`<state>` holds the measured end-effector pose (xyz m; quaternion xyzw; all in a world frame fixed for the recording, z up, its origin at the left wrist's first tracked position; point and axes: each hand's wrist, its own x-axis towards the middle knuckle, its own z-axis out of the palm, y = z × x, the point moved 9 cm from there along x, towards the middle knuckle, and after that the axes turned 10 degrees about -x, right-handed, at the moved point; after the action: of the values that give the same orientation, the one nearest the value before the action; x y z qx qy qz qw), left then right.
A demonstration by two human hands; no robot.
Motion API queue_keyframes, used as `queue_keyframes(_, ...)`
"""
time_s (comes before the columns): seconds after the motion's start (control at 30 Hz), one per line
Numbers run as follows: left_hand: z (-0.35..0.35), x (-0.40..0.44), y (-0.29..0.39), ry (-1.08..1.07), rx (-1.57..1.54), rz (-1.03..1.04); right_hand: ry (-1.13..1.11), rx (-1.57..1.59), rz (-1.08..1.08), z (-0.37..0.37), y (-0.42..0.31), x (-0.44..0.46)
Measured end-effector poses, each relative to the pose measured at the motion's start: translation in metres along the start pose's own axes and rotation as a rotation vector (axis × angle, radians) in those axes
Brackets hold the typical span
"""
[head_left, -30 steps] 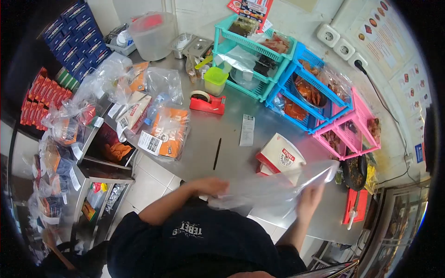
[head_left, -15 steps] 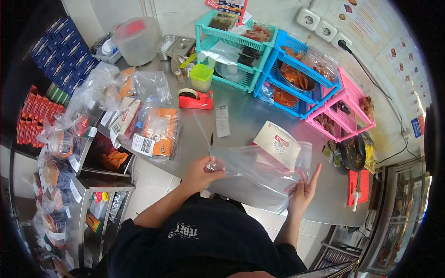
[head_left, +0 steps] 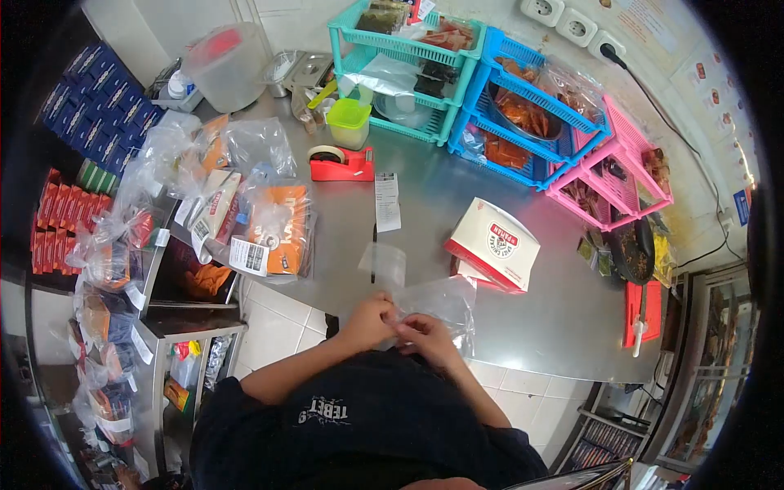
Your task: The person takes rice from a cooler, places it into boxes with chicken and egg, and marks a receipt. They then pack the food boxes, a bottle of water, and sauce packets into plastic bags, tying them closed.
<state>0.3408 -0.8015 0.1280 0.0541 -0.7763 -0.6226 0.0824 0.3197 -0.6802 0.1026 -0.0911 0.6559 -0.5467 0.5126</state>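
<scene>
Both hands meet at the near edge of the steel counter. My left hand (head_left: 369,323) pinches one part of a clear plastic bag (head_left: 445,302). Close beside it, my right hand (head_left: 428,339) grips the same bag, fingers closed. The bag spreads over the counter edge in front of both hands. To the right of the bag stands a white and red food box (head_left: 494,242), untouched. Behind the hands lie a dark pen (head_left: 374,237), partly under the plastic, and a printed receipt (head_left: 388,202).
A red tape dispenser (head_left: 341,164) and a green-lidded tub (head_left: 349,122) stand farther back. Green (head_left: 400,122), blue (head_left: 506,167) and pink (head_left: 608,184) racks line the wall. Bagged orange packages (head_left: 282,229) lie left. A knife (head_left: 640,327) rests on a red board at right.
My right hand has moved left, beside my left hand, bringing the bag with it. The bag is gathered and no longer overlaps most of the food box.
</scene>
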Motion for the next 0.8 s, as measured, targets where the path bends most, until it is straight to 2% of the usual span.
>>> queue_keyframes(0.03, 0.003, 0.000, 0.000, -0.021, 0.096, -0.084, 0.002, 0.002, 0.002, 0.002, 0.007, 0.005)
queue_keyframes(0.07, 0.000, -0.002, 0.008, -0.022, 0.095, -0.085, 0.054, 0.116, -0.038, -0.002, 0.015, 0.013)
queue_keyframes(0.13, 0.004, -0.018, -0.006, -0.219, 0.094, -0.540, 0.105, 0.230, -0.075, -0.009, 0.016, 0.015)
queue_keyframes(0.17, 0.002, -0.020, -0.011, -0.220, 0.094, -0.542, 0.062, 0.322, -0.032, -0.006, 0.015, 0.011)
queue_keyframes(0.23, -0.005, -0.017, -0.007, -0.156, 0.079, -0.406, 0.018, 0.414, 0.012, 0.004, 0.001, 0.004)
queue_keyframes(0.27, -0.003, -0.017, -0.007, -0.159, 0.079, -0.410, 0.015, 0.118, 0.017, 0.012, -0.012, 0.002)
queue_keyframes(0.3, 0.012, -0.020, -0.001, -0.274, 0.026, -0.435, 0.013, -0.177, 0.023, 0.018, -0.018, 0.001)
queue_keyframes(0.33, 0.024, -0.023, 0.003, -0.388, -0.028, -0.456, 0.015, -0.178, 0.026, 0.019, -0.013, 0.003)
queue_keyframes(0.37, 0.022, -0.022, -0.001, -0.387, -0.029, -0.451, 0.058, -0.144, -0.082, 0.016, -0.015, 0.009)
queue_keyframes(0.4, 0.018, -0.020, -0.006, -0.353, -0.158, -0.491, 0.099, -0.111, -0.193, 0.012, -0.018, 0.013)
queue_keyframes(0.43, 0.015, -0.019, -0.008, -0.318, -0.286, -0.531, 0.097, -0.114, -0.196, 0.010, -0.015, 0.015)
queue_keyframes(0.47, 0.013, -0.020, -0.009, -0.315, -0.284, -0.532, 0.104, -0.142, -0.183, 0.006, -0.009, 0.016)
queue_keyframes(0.5, -0.004, -0.010, 0.014, -0.249, 0.060, -0.411, 0.112, -0.169, -0.168, 0.003, -0.003, 0.016)
queue_keyframes(0.53, -0.014, -0.007, 0.014, -0.218, 0.227, -0.343, 0.110, -0.168, -0.168, 0.001, 0.001, 0.016)
queue_keyframes(0.57, -0.023, -0.005, 0.014, -0.178, 0.397, -0.283, 0.078, 0.116, -0.221, -0.002, 0.002, 0.015)
queue_keyframes(0.6, -0.038, -0.007, -0.011, -0.099, 0.144, -0.165, 0.047, 0.402, -0.269, -0.005, 0.001, 0.012)
queue_keyframes(0.63, -0.055, -0.011, -0.029, -0.020, -0.109, -0.046, 0.050, 0.402, -0.265, -0.006, -0.007, 0.005)
queue_keyframes(0.7, -0.120, -0.013, -0.057, 0.402, 0.124, -0.071, -0.124, 0.943, -0.283, 0.002, -0.037, -0.013)
queue_keyframes(0.73, -0.135, -0.008, -0.057, 0.508, -0.293, -0.123, -0.122, 0.946, -0.280, 0.000, -0.033, -0.015)
queue_keyframes(0.77, -0.144, -0.005, -0.057, 0.599, -0.711, -0.171, -0.140, 0.484, -0.319, 0.006, -0.032, -0.017)
queue_keyframes(0.8, -0.152, -0.001, -0.033, 0.592, -0.708, -0.169, -0.149, 0.020, -0.347, 0.014, -0.031, -0.018)
